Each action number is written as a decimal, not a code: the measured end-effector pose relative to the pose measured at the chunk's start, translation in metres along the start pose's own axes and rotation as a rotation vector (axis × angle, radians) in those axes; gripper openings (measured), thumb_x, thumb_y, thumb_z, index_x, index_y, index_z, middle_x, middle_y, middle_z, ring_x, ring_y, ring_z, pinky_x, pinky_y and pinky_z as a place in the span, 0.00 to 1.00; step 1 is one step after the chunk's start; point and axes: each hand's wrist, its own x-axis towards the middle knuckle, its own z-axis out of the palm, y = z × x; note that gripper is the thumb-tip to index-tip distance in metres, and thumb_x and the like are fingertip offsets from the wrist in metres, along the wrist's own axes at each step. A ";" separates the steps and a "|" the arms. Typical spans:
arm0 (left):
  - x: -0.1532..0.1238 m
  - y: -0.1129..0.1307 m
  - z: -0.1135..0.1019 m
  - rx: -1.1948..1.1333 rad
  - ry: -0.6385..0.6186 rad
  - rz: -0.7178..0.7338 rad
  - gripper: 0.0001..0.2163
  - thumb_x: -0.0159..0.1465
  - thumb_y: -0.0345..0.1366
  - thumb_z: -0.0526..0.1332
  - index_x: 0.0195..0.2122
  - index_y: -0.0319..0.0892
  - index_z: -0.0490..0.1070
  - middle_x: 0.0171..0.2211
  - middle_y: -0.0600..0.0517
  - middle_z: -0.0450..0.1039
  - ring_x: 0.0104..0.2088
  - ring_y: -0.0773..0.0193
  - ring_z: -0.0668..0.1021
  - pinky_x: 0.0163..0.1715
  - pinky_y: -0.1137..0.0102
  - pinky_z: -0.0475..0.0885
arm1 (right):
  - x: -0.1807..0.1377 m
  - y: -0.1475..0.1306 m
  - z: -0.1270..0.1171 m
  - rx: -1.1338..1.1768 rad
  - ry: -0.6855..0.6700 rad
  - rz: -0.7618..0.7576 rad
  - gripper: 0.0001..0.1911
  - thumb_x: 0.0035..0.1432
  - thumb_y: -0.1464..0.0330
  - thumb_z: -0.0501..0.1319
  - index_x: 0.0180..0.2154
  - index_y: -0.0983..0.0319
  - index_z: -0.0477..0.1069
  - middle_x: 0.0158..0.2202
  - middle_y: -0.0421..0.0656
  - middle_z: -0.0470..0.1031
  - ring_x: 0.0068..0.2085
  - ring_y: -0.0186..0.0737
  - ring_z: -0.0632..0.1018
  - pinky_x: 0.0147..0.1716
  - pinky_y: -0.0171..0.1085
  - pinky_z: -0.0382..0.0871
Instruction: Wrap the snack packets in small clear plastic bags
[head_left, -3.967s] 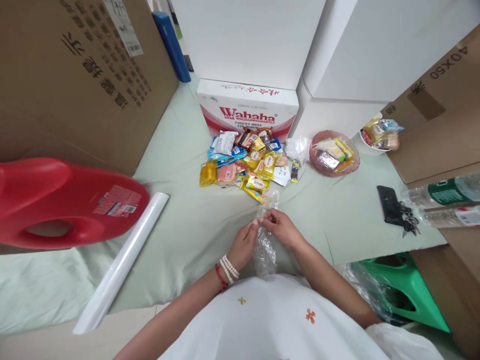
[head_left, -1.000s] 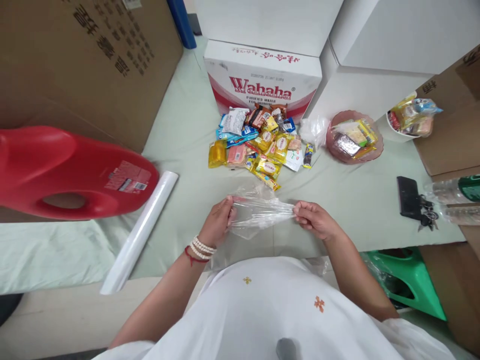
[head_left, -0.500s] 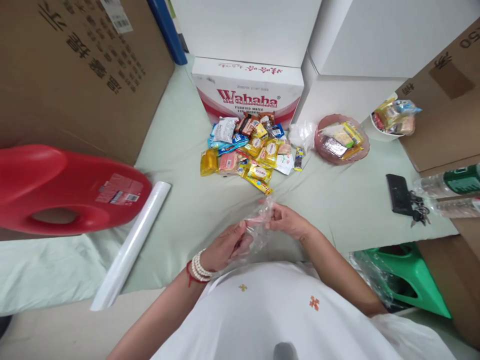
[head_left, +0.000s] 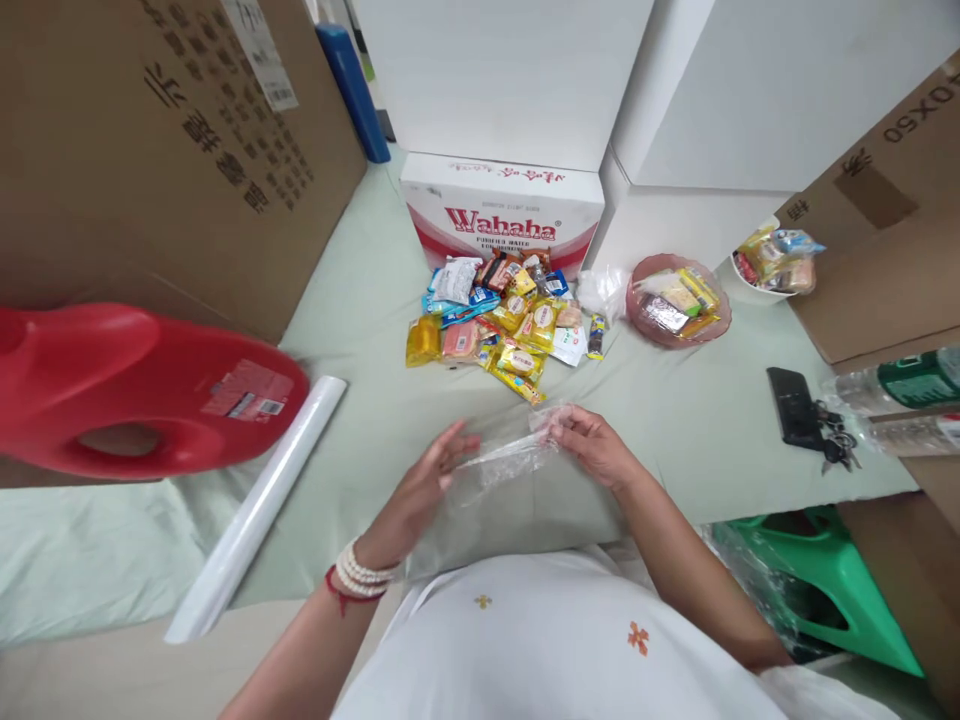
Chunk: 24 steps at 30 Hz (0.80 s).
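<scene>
A clear plastic bag point(head_left: 495, 480) stretches between my two hands just above the pale green cloth point(head_left: 360, 300). My right hand point(head_left: 592, 445) pinches its upper right corner. My left hand point(head_left: 427, 480), with bead bracelets at the wrist, touches the bag's left edge with its fingers spread. A pile of small snack packets point(head_left: 502, 315) in yellow, blue and orange wrappers lies beyond the hands, in front of a white and red Wahaha carton point(head_left: 502, 215).
A red jug point(head_left: 127, 395) and a white roll point(head_left: 255, 510) lie at left. A pink bowl point(head_left: 718, 315) and a white bowl point(head_left: 742, 280) hold snacks at right. A black phone with keys point(head_left: 799, 410), bottles point(head_left: 900, 385), cardboard boxes and a green stool point(head_left: 817, 590) stand around.
The hands drew together from a wide stretch of the bag, then moved apart again. My left hand has loosened from a pinch to spread fingers. The bag now hangs lower and flatter.
</scene>
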 end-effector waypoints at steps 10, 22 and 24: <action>0.029 0.015 0.043 0.092 0.136 -0.073 0.24 0.64 0.62 0.59 0.32 0.44 0.72 0.15 0.60 0.58 0.16 0.68 0.64 0.18 0.71 0.60 | 0.001 -0.015 0.017 -0.138 0.032 0.062 0.24 0.49 0.49 0.75 0.39 0.59 0.77 0.27 0.36 0.71 0.27 0.34 0.71 0.29 0.35 0.65; 0.024 0.006 0.033 -0.375 0.287 -0.262 0.34 0.55 0.68 0.66 0.49 0.42 0.72 0.25 0.56 0.71 0.19 0.68 0.70 0.17 0.71 0.66 | -0.018 -0.004 -0.012 0.303 0.228 0.028 0.24 0.49 0.49 0.76 0.40 0.56 0.74 0.40 0.42 0.78 0.43 0.41 0.79 0.42 0.40 0.76; 0.025 0.004 0.036 -0.423 0.265 -0.270 0.35 0.57 0.67 0.65 0.52 0.42 0.71 0.26 0.55 0.74 0.18 0.69 0.70 0.16 0.71 0.66 | -0.017 0.006 -0.003 0.346 0.101 0.119 0.33 0.47 0.49 0.78 0.51 0.52 0.73 0.47 0.45 0.79 0.48 0.45 0.80 0.47 0.45 0.77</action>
